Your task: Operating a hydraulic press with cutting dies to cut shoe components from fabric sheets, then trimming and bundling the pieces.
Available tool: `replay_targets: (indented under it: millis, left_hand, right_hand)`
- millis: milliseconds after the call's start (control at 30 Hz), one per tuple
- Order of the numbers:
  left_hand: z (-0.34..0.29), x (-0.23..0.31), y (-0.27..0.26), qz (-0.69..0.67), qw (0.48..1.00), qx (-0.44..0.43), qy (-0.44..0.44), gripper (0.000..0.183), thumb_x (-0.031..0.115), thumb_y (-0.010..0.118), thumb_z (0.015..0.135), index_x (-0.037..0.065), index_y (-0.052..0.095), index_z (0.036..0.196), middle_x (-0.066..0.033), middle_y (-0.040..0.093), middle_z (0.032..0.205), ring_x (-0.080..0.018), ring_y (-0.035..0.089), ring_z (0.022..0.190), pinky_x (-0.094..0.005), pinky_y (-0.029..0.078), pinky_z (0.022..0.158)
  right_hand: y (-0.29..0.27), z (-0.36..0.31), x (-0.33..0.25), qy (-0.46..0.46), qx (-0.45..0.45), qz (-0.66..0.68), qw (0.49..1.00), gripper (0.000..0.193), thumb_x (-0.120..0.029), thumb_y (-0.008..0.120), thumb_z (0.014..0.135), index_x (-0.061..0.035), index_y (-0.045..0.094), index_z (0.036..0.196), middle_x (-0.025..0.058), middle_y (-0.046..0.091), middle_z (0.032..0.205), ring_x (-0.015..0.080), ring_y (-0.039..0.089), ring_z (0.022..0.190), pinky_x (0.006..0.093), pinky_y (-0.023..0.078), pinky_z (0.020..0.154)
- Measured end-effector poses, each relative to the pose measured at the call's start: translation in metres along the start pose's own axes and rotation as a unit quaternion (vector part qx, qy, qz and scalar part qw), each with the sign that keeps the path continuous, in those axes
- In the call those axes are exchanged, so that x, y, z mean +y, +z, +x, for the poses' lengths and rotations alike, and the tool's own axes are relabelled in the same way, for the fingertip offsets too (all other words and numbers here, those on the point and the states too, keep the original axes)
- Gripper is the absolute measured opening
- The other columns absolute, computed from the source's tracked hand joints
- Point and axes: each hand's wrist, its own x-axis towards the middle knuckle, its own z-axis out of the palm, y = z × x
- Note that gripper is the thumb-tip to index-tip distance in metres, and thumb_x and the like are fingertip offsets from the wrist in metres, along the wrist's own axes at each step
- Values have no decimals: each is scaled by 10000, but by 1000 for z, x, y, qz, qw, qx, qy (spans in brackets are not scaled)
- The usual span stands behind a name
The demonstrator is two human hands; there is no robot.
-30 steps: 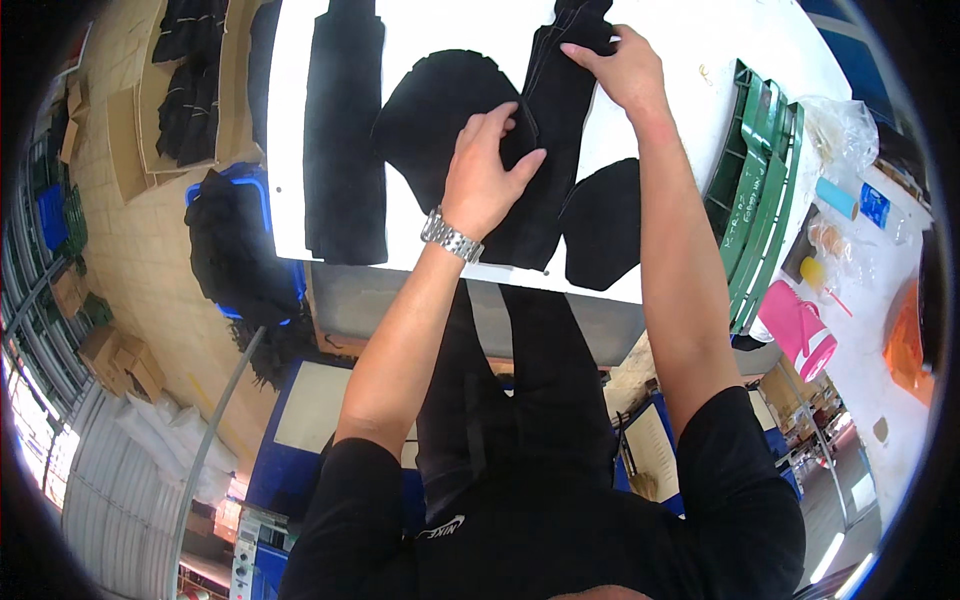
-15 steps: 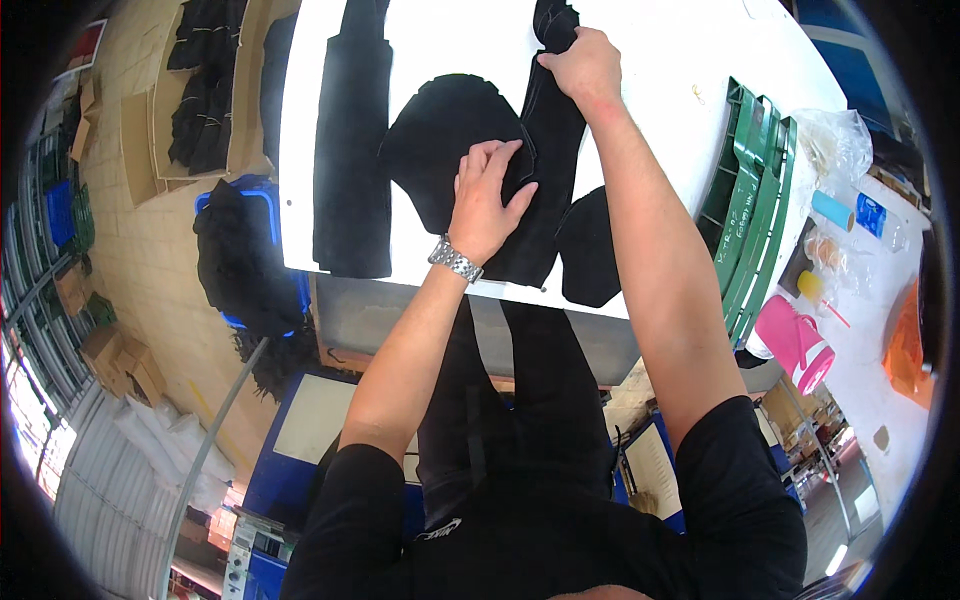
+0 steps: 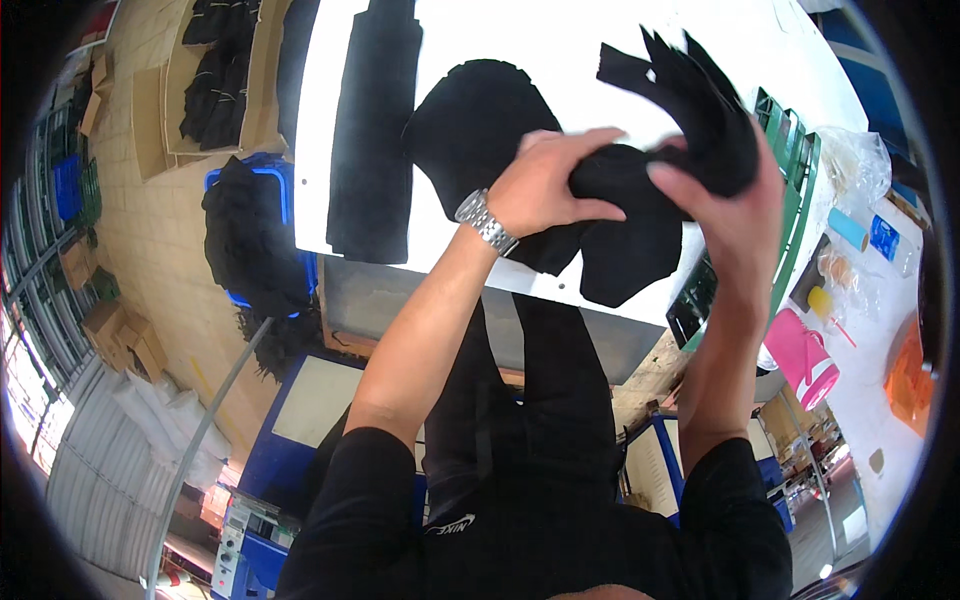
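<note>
My right hand (image 3: 735, 205) is closed around a bundle of black fabric pieces (image 3: 715, 130), raised and bent over, their loose ends fanning out. My left hand (image 3: 545, 185), with a metal watch at the wrist, curves around the same bundle, thumb and fingers on either side of its bend. Beneath and beside the left hand lies a wide black fabric piece (image 3: 475, 120) with a rounded top. A smaller angular black piece (image 3: 635, 255) lies near the table edge, below the bundle. Farther left lies a long black strip-shaped stack (image 3: 372, 150).
The pieces lie on a white table (image 3: 520, 35). A green plastic crate (image 3: 800, 180) stands at its right, partly behind my right hand. Beyond are a pink container (image 3: 800, 360) and plastic bags. At left are a cardboard box (image 3: 150, 120) of black bundles and a blue bin (image 3: 285, 195) heaped with black fabric.
My right hand has come nearer and to the right, lifting and bending the long black stack. My left hand has shifted right, from the rounded piece to the bundle's bend.
</note>
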Motion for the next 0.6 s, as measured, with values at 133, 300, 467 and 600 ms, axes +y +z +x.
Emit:
replay_targets:
  millis: [133,300,467,600]
  left_hand:
    - [-10,6,6,-162,974,-153,-45,449,317,886,757,70,719,1092,-119,733,801,-230,717,701,-309,536,656]
    - [-71,5,11,-258,953,-126,-96,373,251,845,828,28,715,1097,-100,765,917,-183,731,799,-306,558,752]
    - [-136,8,-11,-306,921,-31,-237,553,162,830,848,-14,596,1317,-105,719,1179,-141,671,1062,-304,523,946]
    - [-149,2,-18,-339,886,118,-293,591,149,843,837,-51,571,1321,-135,703,1193,-181,678,1061,-333,544,943]
  right_hand:
    - [-7,-34,-33,-26,56,46,997,579,-83,922,684,-31,586,1153,118,725,1065,223,740,954,299,623,818]
    - [-17,-3,-41,-95,50,-121,987,533,-123,913,717,-46,617,1154,93,745,1018,211,743,932,308,614,790]
    - [23,63,-24,-67,-15,-50,996,519,-208,882,787,-26,629,1202,53,725,988,151,696,904,266,535,882]
    - [50,120,3,-72,-68,-95,991,548,-197,868,804,-17,622,1259,106,713,1125,201,683,1052,323,518,978]
